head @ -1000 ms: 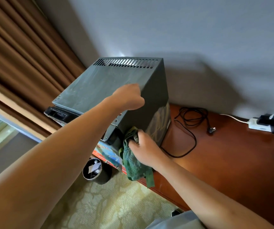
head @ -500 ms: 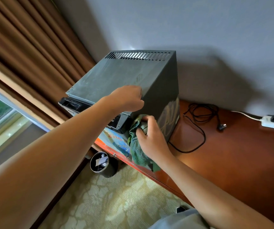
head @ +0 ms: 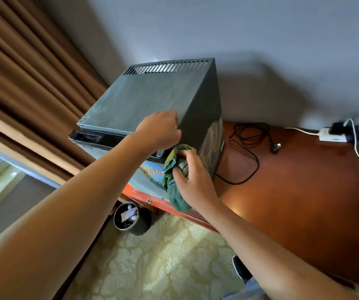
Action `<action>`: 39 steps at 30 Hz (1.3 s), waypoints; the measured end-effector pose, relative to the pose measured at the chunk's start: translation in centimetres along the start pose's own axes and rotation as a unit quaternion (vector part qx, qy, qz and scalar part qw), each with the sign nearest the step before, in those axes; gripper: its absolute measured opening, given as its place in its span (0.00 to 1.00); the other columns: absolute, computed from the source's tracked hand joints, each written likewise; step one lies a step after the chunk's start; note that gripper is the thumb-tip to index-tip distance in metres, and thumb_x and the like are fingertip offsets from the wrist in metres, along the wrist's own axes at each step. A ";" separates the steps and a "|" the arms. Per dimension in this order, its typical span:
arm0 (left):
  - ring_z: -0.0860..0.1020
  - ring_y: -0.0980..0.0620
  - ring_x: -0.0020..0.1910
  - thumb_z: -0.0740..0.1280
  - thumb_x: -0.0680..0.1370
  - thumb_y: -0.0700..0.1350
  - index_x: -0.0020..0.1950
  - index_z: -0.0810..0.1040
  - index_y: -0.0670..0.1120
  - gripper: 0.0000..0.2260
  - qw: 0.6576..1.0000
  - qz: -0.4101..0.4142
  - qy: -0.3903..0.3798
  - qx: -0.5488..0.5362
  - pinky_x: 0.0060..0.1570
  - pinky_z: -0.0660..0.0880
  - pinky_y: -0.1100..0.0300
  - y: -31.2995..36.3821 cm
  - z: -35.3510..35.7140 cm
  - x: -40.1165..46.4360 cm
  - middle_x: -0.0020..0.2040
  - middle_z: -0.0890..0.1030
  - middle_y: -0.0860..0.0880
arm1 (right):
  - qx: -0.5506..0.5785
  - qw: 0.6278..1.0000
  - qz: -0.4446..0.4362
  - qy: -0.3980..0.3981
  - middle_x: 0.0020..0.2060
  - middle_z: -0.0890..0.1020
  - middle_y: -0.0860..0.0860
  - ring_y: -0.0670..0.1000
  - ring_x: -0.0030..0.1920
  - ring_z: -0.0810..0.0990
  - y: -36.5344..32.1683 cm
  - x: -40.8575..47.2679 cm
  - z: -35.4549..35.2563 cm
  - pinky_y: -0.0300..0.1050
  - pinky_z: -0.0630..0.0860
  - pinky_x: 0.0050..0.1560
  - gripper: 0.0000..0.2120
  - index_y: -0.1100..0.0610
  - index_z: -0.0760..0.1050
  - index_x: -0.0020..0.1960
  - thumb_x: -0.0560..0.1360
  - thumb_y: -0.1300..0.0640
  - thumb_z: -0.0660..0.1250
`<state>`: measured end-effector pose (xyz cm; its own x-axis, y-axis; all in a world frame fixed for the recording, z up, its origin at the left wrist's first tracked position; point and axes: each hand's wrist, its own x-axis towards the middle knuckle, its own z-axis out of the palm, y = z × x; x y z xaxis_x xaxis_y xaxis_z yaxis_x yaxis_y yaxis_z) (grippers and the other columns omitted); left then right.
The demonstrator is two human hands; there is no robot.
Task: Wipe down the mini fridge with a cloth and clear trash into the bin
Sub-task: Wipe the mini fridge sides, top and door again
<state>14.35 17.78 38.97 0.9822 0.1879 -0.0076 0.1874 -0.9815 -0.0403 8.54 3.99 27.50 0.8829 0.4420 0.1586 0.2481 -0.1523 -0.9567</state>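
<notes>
At centre frame, on the reddish polished wooden desk (head: 304,202), stands the mini fridge (head: 144,100), a boxy grey metal cabinet with a dull, streaked top, a slotted vent along the far edge and a glossy side panel that mirrors the room. Seems tilted toward the camera, probably to bring the front corner within reach of the wipe. Below it, at lower centre, lies pale patterned carpet (head: 163,256), and on that, just off the desk's edge, sits the bin (head: 131,218), a dark cylinder with a shiny rim and a few pale scraps inside; handy there for the trash step, judged not yet finished. To the right of the fridge, loosely coiled on the desk, trails a black power cord (head: 249,144), plug lying free, likely pulled so cleaning is safe. At mid-frame, curled over the fridge's top right edge, grips the left hand (head: 159,131), apparently to steady the cabinet. Just beneath, bunched against the front corner, presses the right hand (head: 193,176), fingers wrapped round the green terry cloth (head: 174,189), soft, nubby and hanging in folds.
</notes>
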 end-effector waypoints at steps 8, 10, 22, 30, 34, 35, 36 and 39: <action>0.75 0.46 0.52 0.62 0.77 0.47 0.56 0.71 0.48 0.09 0.998 0.052 0.027 -0.019 0.54 0.77 0.48 -0.5 0.4 -1.9 0.55 0.76 0.48 | -0.073 0.969 0.229 -0.064 0.55 0.80 0.53 0.57 0.52 0.81 4.0 -3.2 2.8 0.47 0.73 0.46 0.12 0.51 0.72 0.62 0.80 0.54 0.63; 0.74 0.47 0.52 0.62 0.77 0.47 0.57 0.71 0.48 0.09 0.997 0.060 0.038 -0.017 0.52 0.75 0.51 -0.6 0.5 -2.1 0.55 0.75 0.48 | -0.038 0.981 0.190 -0.023 0.52 0.80 0.50 0.54 0.51 0.80 2.5 -3.4 3.1 0.46 0.71 0.44 0.08 0.49 0.71 0.57 0.78 0.52 0.63; 0.73 0.43 0.58 0.58 0.79 0.43 0.61 0.73 0.47 0.12 0.995 0.069 0.059 -0.030 0.52 0.68 0.53 -0.6 0.3 -3.6 0.59 0.74 0.45 | -0.041 0.985 0.166 0.032 0.51 0.82 0.52 0.56 0.50 0.80 0.0 -2.0 2.1 0.47 0.73 0.46 0.14 0.51 0.78 0.62 0.78 0.55 0.62; 0.75 0.46 0.60 0.55 0.77 0.36 0.65 0.78 0.51 0.22 0.994 0.045 0.020 -0.096 0.54 0.68 0.58 -1.5 -1.2 -4.5 0.64 0.78 0.49 | -0.045 0.986 0.098 0.123 0.61 0.77 0.55 0.55 0.56 0.78 -1.2 -1.8 4.2 0.50 0.75 0.55 0.16 0.51 0.75 0.68 0.81 0.53 0.61; 0.76 0.46 0.61 0.55 0.78 0.36 0.67 0.77 0.51 0.22 0.994 0.048 0.019 -0.094 0.55 0.69 0.58 -1.4 -1.3 -5.2 0.65 0.78 0.49 | -0.004 0.977 0.211 0.019 0.44 0.80 0.53 0.50 0.36 0.73 2.6 -2.2 3.5 0.44 0.66 0.33 0.09 0.53 0.77 0.56 0.79 0.57 0.60; 0.76 0.46 0.61 0.55 0.79 0.36 0.68 0.76 0.51 0.21 0.995 0.054 0.022 -0.080 0.55 0.70 0.57 -1.1 -1.1 -5.3 0.66 0.78 0.48 | 0.004 0.977 0.214 0.014 0.41 0.78 0.50 0.48 0.33 0.71 3.0 -2.1 3.3 0.43 0.64 0.31 0.11 0.52 0.77 0.57 0.79 0.56 0.59; 0.76 0.46 0.61 0.56 0.80 0.37 0.68 0.76 0.50 0.20 0.996 0.063 0.028 -0.064 0.56 0.71 0.56 -0.8 -0.9 -5.4 0.66 0.77 0.48 | 0.007 0.977 0.212 0.013 0.40 0.77 0.49 0.47 0.32 0.70 3.3 -2.0 3.2 0.42 0.63 0.30 0.12 0.52 0.78 0.59 0.79 0.56 0.59; 0.75 0.47 0.61 0.56 0.81 0.39 0.67 0.77 0.50 0.18 0.991 0.109 0.079 -0.005 0.59 0.75 0.51 0.1 0.1 -6.0 0.65 0.77 0.50 | 0.012 0.984 0.172 0.046 0.46 0.80 0.51 0.51 0.39 0.76 3.5 -1.8 3.5 0.45 0.71 0.37 0.12 0.52 0.78 0.60 0.79 0.56 0.61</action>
<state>8.48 16.58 38.96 0.9891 -0.0366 0.1423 -0.0304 -0.9985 -0.0455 6.45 5.76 23.00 0.9457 0.2860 -0.1545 -0.0795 -0.2574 -0.9630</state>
